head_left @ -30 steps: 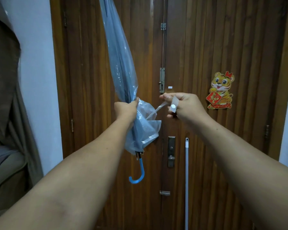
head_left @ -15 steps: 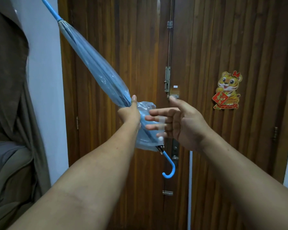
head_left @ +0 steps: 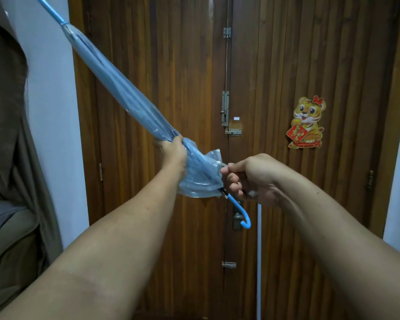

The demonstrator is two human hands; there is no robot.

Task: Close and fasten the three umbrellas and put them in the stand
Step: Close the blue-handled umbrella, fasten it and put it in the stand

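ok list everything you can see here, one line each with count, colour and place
clear blue-tinted plastic umbrella: 1, blue hooked handle, tilted, tip upper left
thin fastening strap: 1, clear, at the canopy's loose edge
wooden double door: 1, brown, straight ahead
cartoon tiger sticker: 1, yellow and red, right door leaf
metal slide bolts: 3, grey, along the centre seam
white pole: 1, against the door, low
curtain: 1, brown, far left
left hand: grips the gathered canopy
right hand: pinches the strap
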